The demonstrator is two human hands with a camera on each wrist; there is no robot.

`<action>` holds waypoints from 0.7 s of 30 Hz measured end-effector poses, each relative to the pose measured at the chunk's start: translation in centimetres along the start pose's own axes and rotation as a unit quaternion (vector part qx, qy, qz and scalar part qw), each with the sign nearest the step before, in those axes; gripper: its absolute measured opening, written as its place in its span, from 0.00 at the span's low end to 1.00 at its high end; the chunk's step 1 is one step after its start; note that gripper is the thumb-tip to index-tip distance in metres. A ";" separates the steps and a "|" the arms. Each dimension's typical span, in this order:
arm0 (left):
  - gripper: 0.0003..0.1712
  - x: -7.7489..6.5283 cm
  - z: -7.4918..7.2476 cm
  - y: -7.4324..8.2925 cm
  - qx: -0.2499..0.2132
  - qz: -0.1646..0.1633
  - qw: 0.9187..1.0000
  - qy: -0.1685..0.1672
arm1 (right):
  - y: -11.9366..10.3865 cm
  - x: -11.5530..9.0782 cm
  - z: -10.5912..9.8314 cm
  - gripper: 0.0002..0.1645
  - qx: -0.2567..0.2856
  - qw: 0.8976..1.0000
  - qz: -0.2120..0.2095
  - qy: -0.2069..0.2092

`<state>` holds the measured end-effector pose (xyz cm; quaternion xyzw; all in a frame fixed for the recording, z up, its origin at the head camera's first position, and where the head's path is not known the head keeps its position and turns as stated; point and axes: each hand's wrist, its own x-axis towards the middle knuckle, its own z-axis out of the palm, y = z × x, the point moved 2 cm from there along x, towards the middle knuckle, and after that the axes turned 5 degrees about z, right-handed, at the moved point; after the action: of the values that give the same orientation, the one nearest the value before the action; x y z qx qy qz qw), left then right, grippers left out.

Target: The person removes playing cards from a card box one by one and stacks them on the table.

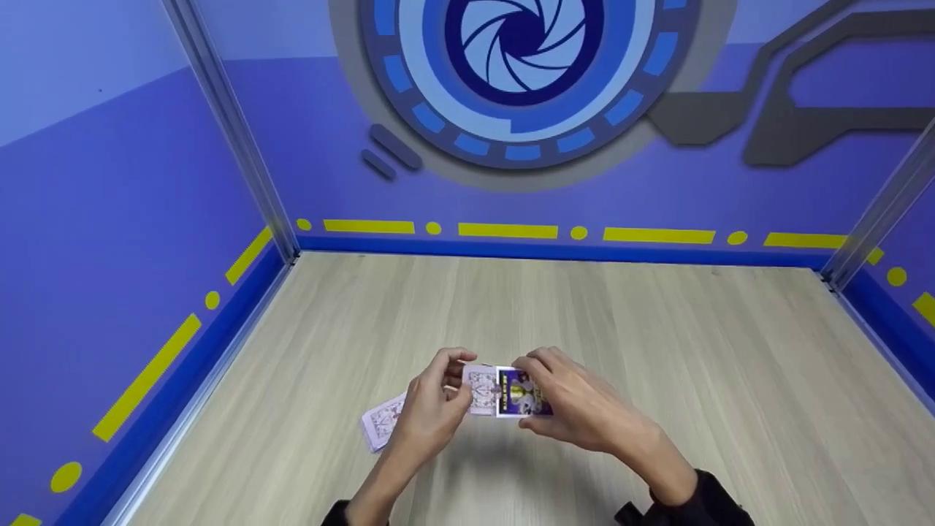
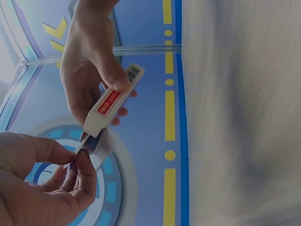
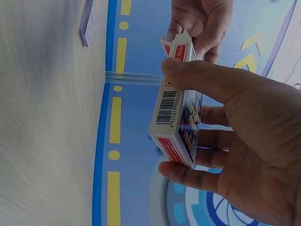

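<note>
My right hand (image 1: 581, 402) grips a small card box (image 3: 167, 108) with a barcode on its side, thumb on one narrow side and fingers around the other. A dark purple picture covers the box's broad face. At the box's open end, my left hand (image 2: 49, 183) pinches a thin playing card (image 1: 481, 391) between thumb and fingers. The card has a pale pink patterned back and sticks partly out of the box. An end flap (image 3: 166, 46) stands folded out there. Both hands hold these above the table. The rest of the card inside the box is hidden.
A small stack of playing cards (image 1: 381, 424) with the same pale pink backs lies on the wooden table (image 1: 657, 351), left of and partly behind my left forearm. Blue and purple panels (image 1: 292, 146) with metal corner posts enclose the table's back and sides.
</note>
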<state>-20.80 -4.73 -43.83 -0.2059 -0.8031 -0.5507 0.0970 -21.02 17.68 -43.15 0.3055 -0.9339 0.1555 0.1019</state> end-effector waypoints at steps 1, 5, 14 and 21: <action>0.21 0.1 -0.2 0.0 0.018 0.015 1.000 0.003 | 0.2 0.0 -0.1 0.41 0.002 1.000 0.003 0.002; 0.24 0.2 -0.7 0.0 0.092 0.073 0.993 -0.010 | 0.7 0.0 -0.4 0.42 0.006 1.000 0.011 0.008; 0.21 0.0 -1.1 -0.1 0.251 0.136 0.955 -0.077 | 0.8 0.0 -0.2 0.41 0.000 1.000 0.003 0.009; 0.28 -0.2 -0.6 -0.3 0.322 0.177 0.925 -0.099 | 0.8 0.0 -0.1 0.41 -0.005 1.000 0.005 0.001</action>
<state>-20.80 -5.36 -43.91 -0.3553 -0.8933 -0.2133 0.1741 -21.48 18.33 -43.25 0.3000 -0.9360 0.1519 0.1038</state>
